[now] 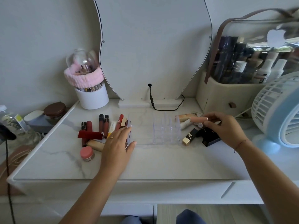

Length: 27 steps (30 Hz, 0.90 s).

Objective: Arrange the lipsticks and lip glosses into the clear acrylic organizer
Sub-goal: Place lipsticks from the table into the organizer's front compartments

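The right hand (226, 126) pinches a pink lip gloss (198, 119) in its fingers (212, 116) at 3 o'clock of the clear organizer (166, 131), which sits mid tabletop (161, 162); the left hand (118, 141) grips its 9 o'clock wall; the tube looks light, stiff and slick, best held mid-barrel

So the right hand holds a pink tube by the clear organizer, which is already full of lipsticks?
Not full: in the head view the clear organizer has nothing in its compartments yet. The right hand does hold a pink tube by it.
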Available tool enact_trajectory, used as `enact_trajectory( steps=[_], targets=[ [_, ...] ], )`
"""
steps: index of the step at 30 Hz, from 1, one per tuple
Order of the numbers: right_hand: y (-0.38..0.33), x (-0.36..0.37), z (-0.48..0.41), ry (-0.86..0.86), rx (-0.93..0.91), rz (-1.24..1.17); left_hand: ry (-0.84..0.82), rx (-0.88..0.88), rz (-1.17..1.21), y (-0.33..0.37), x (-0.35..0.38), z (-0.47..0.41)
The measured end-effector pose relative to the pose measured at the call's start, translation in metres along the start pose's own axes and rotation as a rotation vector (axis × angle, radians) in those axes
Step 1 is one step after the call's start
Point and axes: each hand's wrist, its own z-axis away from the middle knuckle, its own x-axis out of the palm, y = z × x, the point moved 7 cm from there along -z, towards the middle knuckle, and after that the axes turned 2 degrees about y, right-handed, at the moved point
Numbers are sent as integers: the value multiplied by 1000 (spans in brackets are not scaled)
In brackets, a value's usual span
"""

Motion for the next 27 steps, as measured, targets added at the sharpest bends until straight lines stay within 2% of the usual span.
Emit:
enact_trajectory(
  steps=[3,6,14,27],
  targets=[
    [-25,2,5,29,-43,-75,4,2,-4,0,1,0],
    [-60,19,13,-24,-122,-138,2,-27,2,-1,0,-1],
    [-110,66,22,-105,-342,77,-4,-25,9,-1,-1,0],
    [-115,92,27,-143,-333,102,19,29,-29,5,-4,0]
  ],
)
